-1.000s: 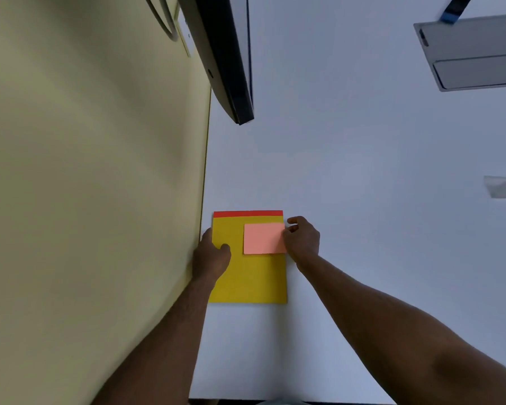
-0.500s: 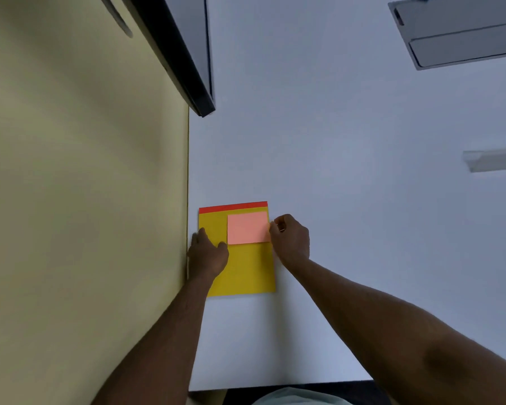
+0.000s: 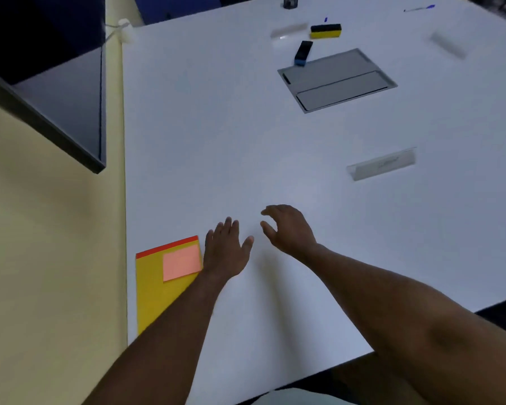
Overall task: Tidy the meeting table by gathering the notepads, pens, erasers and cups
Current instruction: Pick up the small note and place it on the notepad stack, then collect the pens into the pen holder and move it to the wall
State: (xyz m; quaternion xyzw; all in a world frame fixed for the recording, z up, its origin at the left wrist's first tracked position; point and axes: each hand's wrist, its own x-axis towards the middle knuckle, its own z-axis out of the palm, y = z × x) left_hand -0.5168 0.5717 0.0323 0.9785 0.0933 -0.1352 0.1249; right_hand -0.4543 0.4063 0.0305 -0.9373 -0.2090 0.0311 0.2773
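Both hands hover empty over the white tabletop [image 3: 216, 141]; the left hand [image 3: 225, 252] flat beside the stacked yellow notepad [image 3: 155, 287] and pink notepad [image 3: 181, 262], the right hand [image 3: 287, 229] loosely curled; next, likely, the far erasers [image 3: 325, 31].

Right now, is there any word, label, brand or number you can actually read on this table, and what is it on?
None can be read.
Clear name stand: a faint dark mark on its face, too blurred to read.
Yellow notepad and pink sticky pad: no writing shows.
Yellow and black eraser, blue and black eraser: no label shows.
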